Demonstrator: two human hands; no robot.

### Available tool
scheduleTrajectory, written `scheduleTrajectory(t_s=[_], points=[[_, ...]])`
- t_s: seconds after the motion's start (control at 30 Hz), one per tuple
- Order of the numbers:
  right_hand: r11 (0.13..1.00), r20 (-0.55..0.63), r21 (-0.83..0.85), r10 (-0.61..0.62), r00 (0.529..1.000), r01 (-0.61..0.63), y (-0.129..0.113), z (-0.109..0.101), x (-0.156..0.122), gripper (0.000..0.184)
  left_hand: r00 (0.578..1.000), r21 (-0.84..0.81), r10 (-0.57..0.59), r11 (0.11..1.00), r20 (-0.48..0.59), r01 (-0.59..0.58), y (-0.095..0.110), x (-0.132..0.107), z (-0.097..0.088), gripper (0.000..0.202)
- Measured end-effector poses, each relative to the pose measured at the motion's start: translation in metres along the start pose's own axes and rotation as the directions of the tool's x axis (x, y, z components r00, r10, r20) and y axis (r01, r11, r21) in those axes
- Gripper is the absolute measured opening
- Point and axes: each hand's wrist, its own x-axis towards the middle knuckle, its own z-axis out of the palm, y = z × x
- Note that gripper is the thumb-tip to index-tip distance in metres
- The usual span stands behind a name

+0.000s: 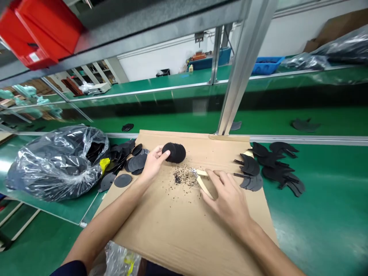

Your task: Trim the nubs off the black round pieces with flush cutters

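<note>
Cardboard [161, 226] lies flat on green worktop [313, 222], both hands over it. Left hand [153, 164] pinches black piece [174, 152] by its left edge, thumb on the near face; piece sits above the far middle of the cardboard, rounded, like overlapping discs; cannot tell if one or several. Right hand [228, 195] grips cutters [203, 185], cream handles spread apart, metal tip pointing far left, near the black piece but apart from it. Black crumbs [178, 178] scattered between the hands, densest just left of the cutters' tip.

Left: loose dark discs [136, 164] lying over the cardboard edge, some overlapping; beside them a clear plastic bag [60, 165] with dark contents, yellow tag [104, 165] at its right side. Right: dark curved parts [274, 166] piled, some on the cardboard, rest on the worktop. Near edge: another clear bag [122, 258], partly cut off by the frame. Far: metal post [241, 73] rising behind the cardboard, blue basket [266, 66] to its right. Red bin [51, 34] on a grey shelf [161, 28], upper left.
</note>
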Motion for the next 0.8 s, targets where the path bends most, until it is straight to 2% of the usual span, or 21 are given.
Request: scheduleTrajectory(t_s=[0.07,0.2,0.27,0.37,0.43,0.47,0.53,0.63,0.7,0.73,0.8], points=[[1.000,0.005,0.006,-0.008,1.000,0.008,0.001,0.002,-0.001,0.043,0.995,0.194,0.095,0.977,-0.003,-0.093,0.003,0.043,0.003,0.029],[0.998,0.013,0.069,0.012,1.000,-0.013,-0.002,0.002,-0.005,0.044,0.983,0.333,0.183,0.925,0.026,-0.181,0.010,0.121,0.025,0.009],[0.986,0.006,0.158,0.053,0.999,-0.053,-0.003,0.002,-0.007,0.046,0.977,0.392,0.199,0.895,0.073,-0.212,0.009,0.144,0.037,0.006],[0.915,-0.001,0.366,0.182,0.983,-0.169,-0.004,0.001,-0.006,0.047,0.970,0.493,0.197,0.836,0.140,-0.241,0.007,0.157,0.042,0.014],[0.801,0.031,0.535,0.298,0.954,-0.268,-0.003,-0.001,-0.004,0.045,0.969,0.562,0.189,0.790,0.158,-0.245,0.007,0.158,0.035,0.019],[0.717,0.066,0.623,0.349,0.935,-0.312,-0.003,-0.003,-0.003,0.044,0.969,0.592,0.184,0.767,0.163,-0.245,0.009,0.158,0.031,0.020],[0.494,0.177,0.781,0.411,0.894,-0.382,-0.002,-0.007,0.001,0.040,0.970,0.639,0.175,0.730,0.169,-0.243,0.014,0.156,0.023,0.021],[0.102,0.360,0.897,0.395,0.845,-0.429,-0.001,-0.013,0.007,0.041,0.969,0.666,0.182,0.703,0.170,-0.249,0.024,0.137,0.023,0.019],[-0.100,0.429,0.900,0.373,0.823,-0.423,0.000,-0.015,0.010,0.047,0.961,0.640,0.195,0.717,0.196,-0.276,0.029,0.106,0.031,0.017],[-0.165,0.449,0.893,0.370,0.814,-0.418,0.000,-0.016,0.012,0.049,0.954,0.614,0.198,0.732,0.224,-0.295,0.032,0.084,0.037,0.017],[-0.225,0.471,0.882,0.367,0.802,-0.414,-0.001,-0.016,0.014,0.050,0.887,0.438,0.197,0.811,0.419,-0.387,0.037,0.032,0.049,0.022]])
